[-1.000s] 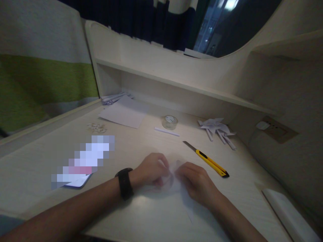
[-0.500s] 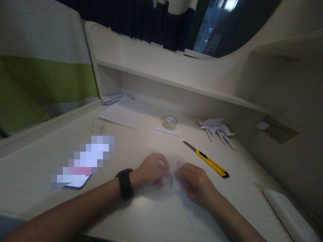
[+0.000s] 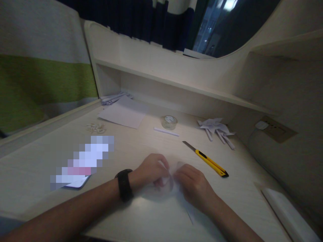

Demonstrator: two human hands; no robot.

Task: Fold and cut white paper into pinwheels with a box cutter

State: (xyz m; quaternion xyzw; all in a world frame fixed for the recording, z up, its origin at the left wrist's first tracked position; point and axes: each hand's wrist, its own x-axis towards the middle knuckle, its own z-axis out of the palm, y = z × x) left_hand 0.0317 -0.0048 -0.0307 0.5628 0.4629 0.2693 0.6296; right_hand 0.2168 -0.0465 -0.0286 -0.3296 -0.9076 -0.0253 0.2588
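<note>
Left hand [image 3: 151,169] and right hand [image 3: 193,183] rest knuckles-up, fingers curled and pinched on thin white paper [image 3: 174,188]; a yellow utility knife [image 3: 208,160] lies at two o'clock.

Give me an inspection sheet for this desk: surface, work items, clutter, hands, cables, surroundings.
Surface: pale wooden desk, dimly lit.
Work items: white paper piece pinched between both hands; blurred, shape unclear.
Clutter: yellow utility knife with blade out, tape roll, white stick, folded paper pile, blank sheet, small white bits, phone.
Hands: left hand and right hand both closed on the paper; black wristband on left wrist.
Cables: nothing seen.
Surroundings: shelf, wall socket, curtain.
</note>
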